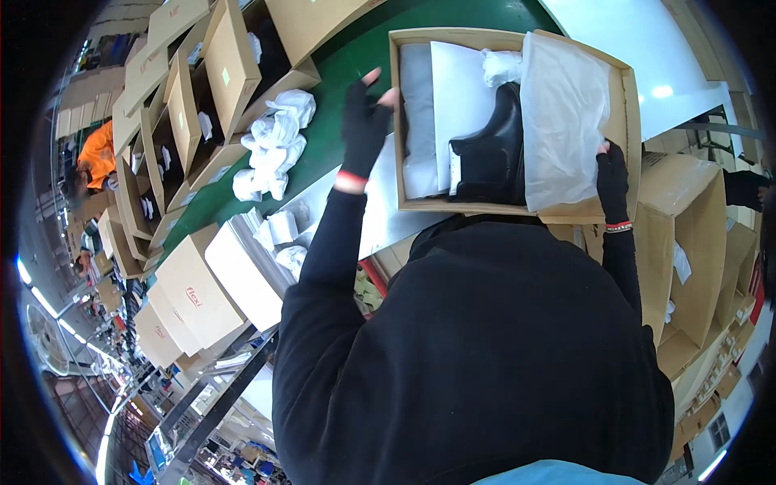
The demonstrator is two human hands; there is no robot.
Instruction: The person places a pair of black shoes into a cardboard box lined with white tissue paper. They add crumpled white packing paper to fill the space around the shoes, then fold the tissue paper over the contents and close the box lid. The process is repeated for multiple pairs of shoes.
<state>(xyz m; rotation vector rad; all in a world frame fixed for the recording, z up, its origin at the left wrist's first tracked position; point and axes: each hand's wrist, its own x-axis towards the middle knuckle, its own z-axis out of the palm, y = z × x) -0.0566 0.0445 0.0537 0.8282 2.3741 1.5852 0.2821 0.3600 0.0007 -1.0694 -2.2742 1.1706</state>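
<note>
Open brown cardboard shoebox (pixel 633 129) sits at the edge of a dark green work surface (pixel 339 61), directly in front of the wearer; inside it, a black, smooth-surfaced ankle boot (pixel 505 149) lies near the middle, its right part covered by a translucent white tissue sheet (pixel 566 121); a crumpled white paper wad (pixel 503 66) rests by the boot's upper end, with a flat white sheet (pixel 461 89) and a soft grey layer (pixel 418 121) along the left side. Left hand (pixel 366 125), in a black fingerless glove, is raised just beside the box's left wall, thumb and forefinger spread apart, nothing visible in its hold. Right hand (pixel 613 174), gloved likewise, is inside the right wall with fingers partly curled, fingertips at the tissue's right edge; cannot tell whether it pinches the paper or only rests there. Loose white paper bundles (pixel 275 145) lie on the green surface to the left. Judgement on technique: steady the tissue lightly by its edge, since thin paper likely tears or creases if dragged; lay it smooth over the boot, keep layers within the walls, and avoid pressing the wad out of place
</note>
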